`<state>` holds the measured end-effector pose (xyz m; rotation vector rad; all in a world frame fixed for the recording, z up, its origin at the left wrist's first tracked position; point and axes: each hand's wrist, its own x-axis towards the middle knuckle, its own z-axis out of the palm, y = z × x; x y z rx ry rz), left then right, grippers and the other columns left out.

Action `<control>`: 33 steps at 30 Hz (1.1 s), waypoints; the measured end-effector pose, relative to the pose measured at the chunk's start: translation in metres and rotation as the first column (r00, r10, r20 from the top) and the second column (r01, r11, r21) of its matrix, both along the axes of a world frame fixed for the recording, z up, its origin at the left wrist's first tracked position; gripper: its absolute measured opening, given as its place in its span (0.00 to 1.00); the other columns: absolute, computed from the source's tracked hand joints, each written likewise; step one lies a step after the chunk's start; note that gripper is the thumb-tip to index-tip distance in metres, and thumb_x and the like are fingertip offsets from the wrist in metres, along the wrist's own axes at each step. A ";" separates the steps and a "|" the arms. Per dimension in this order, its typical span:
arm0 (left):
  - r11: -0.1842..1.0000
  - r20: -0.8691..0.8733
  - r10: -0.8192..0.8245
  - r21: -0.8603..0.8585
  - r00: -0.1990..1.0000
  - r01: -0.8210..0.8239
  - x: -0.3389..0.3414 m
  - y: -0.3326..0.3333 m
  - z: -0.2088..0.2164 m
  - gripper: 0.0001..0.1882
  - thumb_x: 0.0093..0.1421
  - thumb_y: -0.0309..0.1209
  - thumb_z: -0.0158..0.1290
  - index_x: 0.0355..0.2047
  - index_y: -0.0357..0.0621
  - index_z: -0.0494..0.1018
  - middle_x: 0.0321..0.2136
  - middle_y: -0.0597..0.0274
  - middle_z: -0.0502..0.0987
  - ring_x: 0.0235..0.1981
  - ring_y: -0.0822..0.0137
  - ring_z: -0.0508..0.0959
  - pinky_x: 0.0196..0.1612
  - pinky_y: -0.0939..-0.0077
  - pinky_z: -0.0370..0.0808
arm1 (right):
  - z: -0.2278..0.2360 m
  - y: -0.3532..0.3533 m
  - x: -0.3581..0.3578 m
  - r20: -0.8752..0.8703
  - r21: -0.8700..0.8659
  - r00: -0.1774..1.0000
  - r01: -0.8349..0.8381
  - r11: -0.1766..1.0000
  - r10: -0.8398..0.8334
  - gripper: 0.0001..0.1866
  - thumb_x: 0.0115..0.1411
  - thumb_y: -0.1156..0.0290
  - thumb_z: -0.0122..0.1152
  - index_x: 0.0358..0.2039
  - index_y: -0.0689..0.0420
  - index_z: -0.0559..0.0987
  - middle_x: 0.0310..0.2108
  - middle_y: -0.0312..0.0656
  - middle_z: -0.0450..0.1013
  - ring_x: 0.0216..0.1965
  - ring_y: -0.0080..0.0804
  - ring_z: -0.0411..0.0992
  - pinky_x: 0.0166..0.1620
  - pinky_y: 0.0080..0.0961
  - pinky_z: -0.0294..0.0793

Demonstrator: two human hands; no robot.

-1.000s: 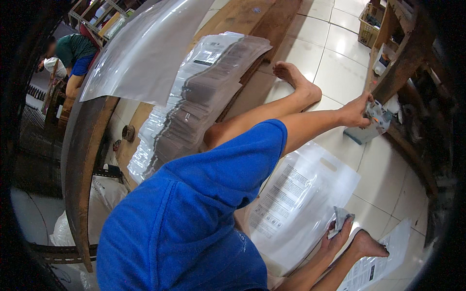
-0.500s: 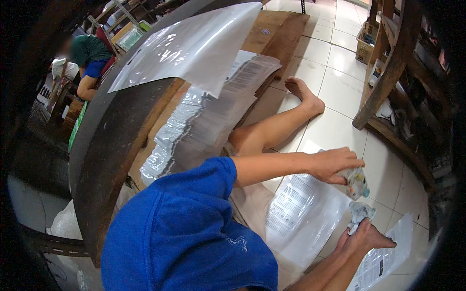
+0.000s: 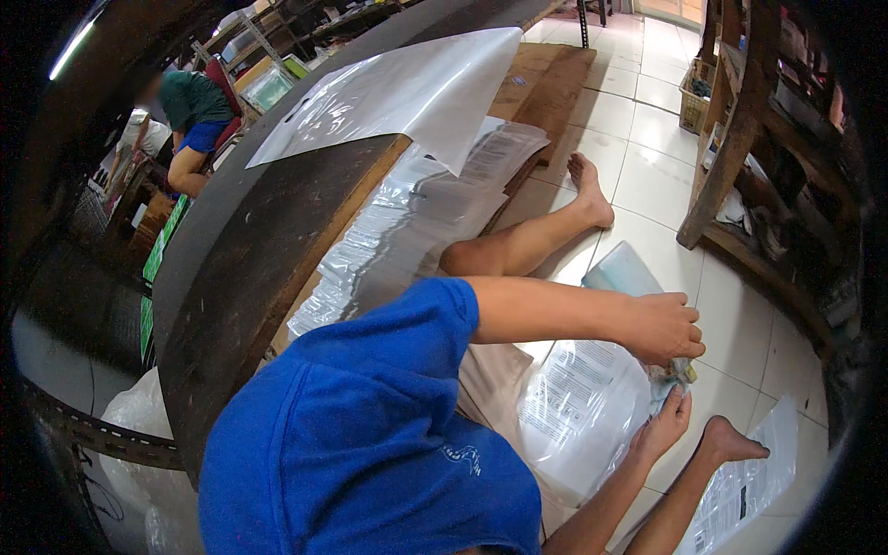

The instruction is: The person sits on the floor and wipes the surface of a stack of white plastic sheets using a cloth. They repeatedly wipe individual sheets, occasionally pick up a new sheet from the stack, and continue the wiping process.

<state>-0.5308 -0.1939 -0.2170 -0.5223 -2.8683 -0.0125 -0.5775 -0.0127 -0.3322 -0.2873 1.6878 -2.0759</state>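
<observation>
My left hand point(image 3: 661, 328) reaches out from the blue sleeve, its fingers curled over a crumpled, stained rag point(image 3: 684, 372). Just below it, my right hand point(image 3: 666, 424) grips pale cloth that meets the rag, so the two hands nearly touch. Where one cloth ends and the other begins is hard to tell. Under and beside my hands lies a clear plastic bag point(image 3: 578, 407) with printed text, on the floor between my legs. Past my left forearm stands a pale blue, box-like thing point(image 3: 627, 266), partly hidden by that arm.
Stacked clear plastic bags point(image 3: 388, 231) lie along a wooden board to the left. A larger plastic sheet point(image 3: 398, 92) drapes over the dark curved surface. Another printed bag point(image 3: 754, 472) is by my right foot. A wooden rack point(image 3: 740, 139) stands right; a person point(image 3: 194, 116) sits far left.
My hands have come together, bringing rag and pale cloth into contact. My left hand is lower, and the pale blue thing now shows beyond that forearm. The view has shifted slightly.
</observation>
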 end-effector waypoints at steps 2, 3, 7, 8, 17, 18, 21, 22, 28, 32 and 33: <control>0.993 -0.040 -0.032 -0.117 0.999 0.027 -0.002 0.001 0.008 0.18 0.47 0.41 0.57 0.38 0.50 0.73 0.30 0.71 0.75 0.37 0.66 0.73 0.37 0.68 0.68 | 0.002 -0.008 0.006 0.029 -0.036 0.999 -0.020 0.999 0.021 0.14 0.65 0.68 0.46 0.44 0.67 0.72 0.39 0.41 0.71 0.38 0.26 0.69 0.43 0.23 0.68; 0.986 -0.022 -0.040 -0.162 0.999 0.036 -0.006 0.004 0.011 0.15 0.48 0.41 0.56 0.36 0.51 0.73 0.29 0.71 0.75 0.37 0.67 0.74 0.38 0.68 0.68 | 0.003 -0.009 0.007 0.038 -0.047 0.999 -0.019 0.999 0.020 0.14 0.65 0.68 0.46 0.44 0.67 0.72 0.39 0.41 0.71 0.39 0.26 0.69 0.43 0.24 0.68; 0.956 0.026 -0.079 -0.282 0.997 0.083 -0.025 0.007 0.008 0.10 0.50 0.41 0.53 0.32 0.56 0.76 0.30 0.73 0.77 0.39 0.67 0.75 0.39 0.67 0.69 | -0.004 -0.012 0.006 0.164 -0.165 0.986 -0.011 0.986 0.038 0.15 0.65 0.68 0.45 0.45 0.66 0.70 0.40 0.42 0.70 0.42 0.30 0.69 0.46 0.27 0.68; 0.949 0.032 -0.091 -0.299 0.995 0.096 -0.030 0.007 0.005 0.10 0.51 0.42 0.52 0.31 0.58 0.77 0.30 0.73 0.78 0.39 0.66 0.75 0.40 0.67 0.70 | -0.003 -0.014 0.007 0.211 -0.185 0.977 -0.006 0.983 0.045 0.16 0.65 0.67 0.45 0.46 0.66 0.70 0.41 0.43 0.70 0.43 0.31 0.69 0.47 0.28 0.68; 0.901 0.234 -0.097 -0.392 0.967 0.185 -0.053 0.015 0.030 0.14 0.49 0.45 0.54 0.35 0.59 0.76 0.32 0.71 0.79 0.42 0.64 0.76 0.41 0.62 0.71 | -0.012 -0.012 -0.002 0.363 -0.302 0.931 0.092 0.949 0.025 0.21 0.65 0.65 0.44 0.53 0.67 0.64 0.50 0.48 0.65 0.52 0.38 0.66 0.55 0.35 0.66; 0.900 0.247 -0.094 -0.393 0.965 0.188 -0.053 0.016 0.034 0.14 0.49 0.45 0.54 0.35 0.59 0.76 0.33 0.71 0.79 0.42 0.64 0.76 0.42 0.62 0.71 | -0.011 -0.013 -0.001 0.377 -0.291 0.926 0.113 0.950 0.005 0.21 0.65 0.65 0.44 0.53 0.67 0.63 0.51 0.49 0.65 0.52 0.38 0.65 0.56 0.35 0.66; 0.901 0.284 -0.085 -0.387 0.955 0.195 -0.054 0.018 0.041 0.15 0.49 0.45 0.55 0.36 0.59 0.76 0.34 0.70 0.79 0.43 0.63 0.76 0.43 0.62 0.70 | -0.015 -0.015 -0.005 0.443 -0.388 0.894 0.121 0.913 0.070 0.22 0.66 0.64 0.44 0.55 0.67 0.62 0.52 0.50 0.64 0.54 0.39 0.64 0.58 0.35 0.64; 0.904 0.296 -0.082 -0.379 0.952 0.196 -0.054 0.019 0.042 0.15 0.49 0.45 0.55 0.36 0.59 0.76 0.34 0.70 0.79 0.43 0.63 0.75 0.44 0.62 0.70 | -0.014 -0.015 -0.004 0.456 -0.407 0.887 0.129 0.904 0.079 0.21 0.65 0.65 0.45 0.54 0.66 0.63 0.51 0.48 0.66 0.52 0.37 0.66 0.56 0.33 0.65; 0.900 0.331 -0.072 -0.385 0.941 0.204 -0.055 0.022 0.046 0.15 0.48 0.44 0.56 0.37 0.59 0.76 0.35 0.69 0.79 0.44 0.63 0.75 0.45 0.62 0.70 | -0.007 -0.018 -0.002 0.503 -0.436 0.859 0.159 0.886 0.093 0.19 0.65 0.67 0.47 0.53 0.64 0.66 0.50 0.45 0.68 0.51 0.34 0.68 0.55 0.28 0.68; 0.885 0.327 -0.073 -0.414 0.942 0.212 -0.056 0.021 0.048 0.15 0.49 0.43 0.56 0.37 0.58 0.77 0.35 0.67 0.79 0.43 0.62 0.77 0.42 0.61 0.72 | -0.012 -0.020 -0.005 0.506 -0.447 0.855 0.146 0.882 0.115 0.19 0.65 0.67 0.46 0.53 0.64 0.65 0.51 0.45 0.68 0.51 0.34 0.67 0.55 0.28 0.68; 0.884 0.328 -0.075 -0.415 0.942 0.215 -0.055 0.020 0.049 0.15 0.49 0.43 0.56 0.37 0.58 0.77 0.35 0.67 0.79 0.42 0.62 0.77 0.41 0.61 0.73 | -0.012 -0.021 -0.006 0.511 -0.444 0.852 0.148 0.884 0.114 0.19 0.65 0.67 0.46 0.53 0.64 0.65 0.51 0.45 0.68 0.52 0.34 0.67 0.55 0.28 0.68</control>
